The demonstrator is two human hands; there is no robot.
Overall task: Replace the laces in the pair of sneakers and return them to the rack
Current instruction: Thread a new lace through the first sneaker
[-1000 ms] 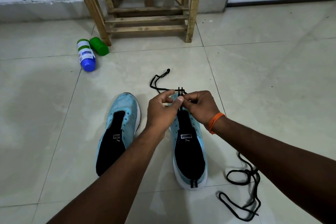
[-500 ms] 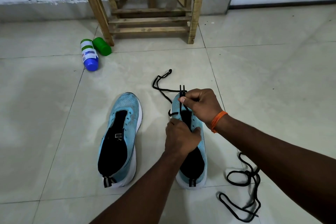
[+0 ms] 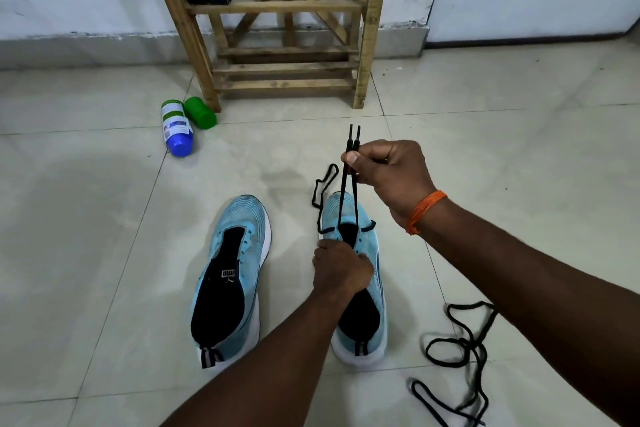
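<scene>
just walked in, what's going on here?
A person is relacing a pair of light blue sneakers on the tiled floor. The right hand pinches both ends of a black lace and holds them up above the right-side sneaker; the lace runs only through its front eyelets. The left hand grips that sneaker at the throat. The other sneaker has no lace. A second lace lies loose on the floor. The wooden rack stands behind.

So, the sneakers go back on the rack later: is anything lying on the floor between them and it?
Nothing solid. Only a lace loop lies on the tiles ahead of the toe of the right sneaker. Two bottles lie left of that path, beside the left leg of the rack.
</scene>
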